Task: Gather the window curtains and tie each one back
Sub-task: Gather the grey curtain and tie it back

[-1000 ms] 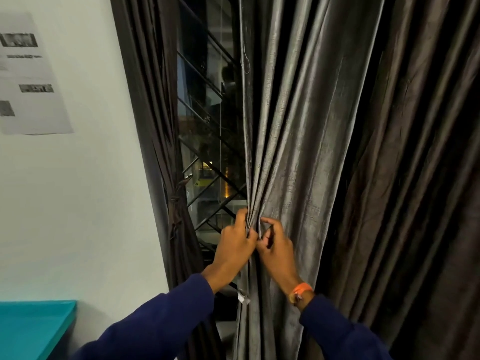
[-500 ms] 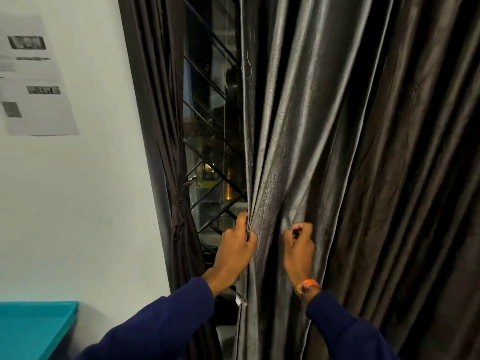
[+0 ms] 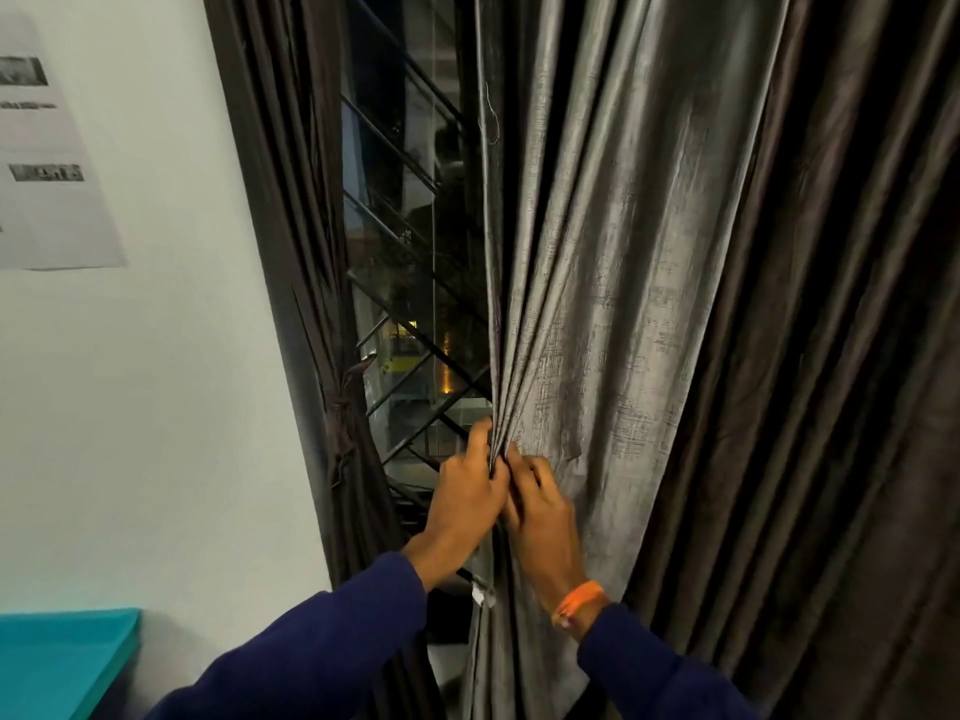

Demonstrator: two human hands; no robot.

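A grey curtain [image 3: 613, 283] hangs in folds over the middle of the window. My left hand [image 3: 467, 491] pinches its gathered pleats at the left edge. My right hand [image 3: 545, 517], with an orange wristband, presses another fold against that bunch, so both hands meet on the same pleats. At the window's left side hangs a dark brown curtain [image 3: 306, 210], bunched and tied with a knot [image 3: 340, 407]. Another dark brown curtain [image 3: 841, 356] hangs loose on the right.
Behind the gap shows a dark window [image 3: 415, 283] with a black metal grille. A white wall with a paper sheet [image 3: 47, 148] is on the left. A teal surface [image 3: 57, 662] sits at the lower left corner.
My right hand reached out to the right for a fold, then came back left and now meets my left hand on the bunch. My left hand kept its grip.
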